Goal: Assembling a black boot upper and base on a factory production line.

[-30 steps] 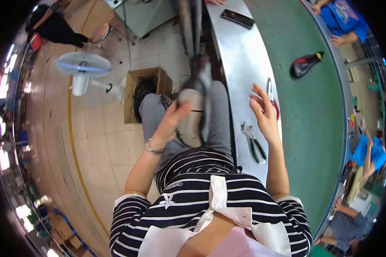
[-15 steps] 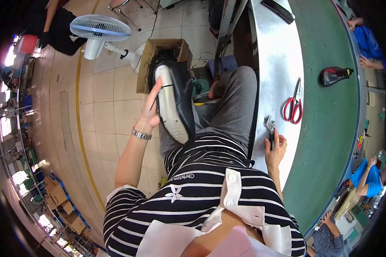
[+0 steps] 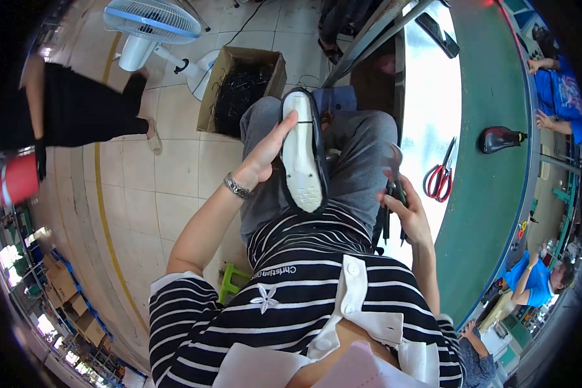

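Observation:
My left hand (image 3: pixel 265 152) grips a black shoe (image 3: pixel 321 165) along its left side, above my lap. The shoe's underside faces up, showing a pale sole board (image 3: pixel 299 152) with a dark line across it and small dark spots lower down. At the right, beside the bench edge, my right hand (image 3: pixel 410 210) is closed around a pair of pliers (image 3: pixel 394 158) with dark handles. The metal head points away from me and is smeared by motion. A gap separates the pliers from the shoe.
Red-handled scissors (image 3: pixel 440 181) and a dark phone (image 3: pixel 436 35) lie on the metal bench (image 3: pixel 423 103). Another dark shoe (image 3: pixel 500 139) sits on the green belt (image 3: pixel 488 213). An open carton (image 3: pixel 278 74) with black scraps and a fan (image 3: pixel 152 22) stand on the floor. A person in black (image 3: pixel 77 103) is at left.
My right hand has lifted the pliers off the bench and moved left toward my lap. The shoe has shifted right and turned its underside up. The person in black has come further into view.

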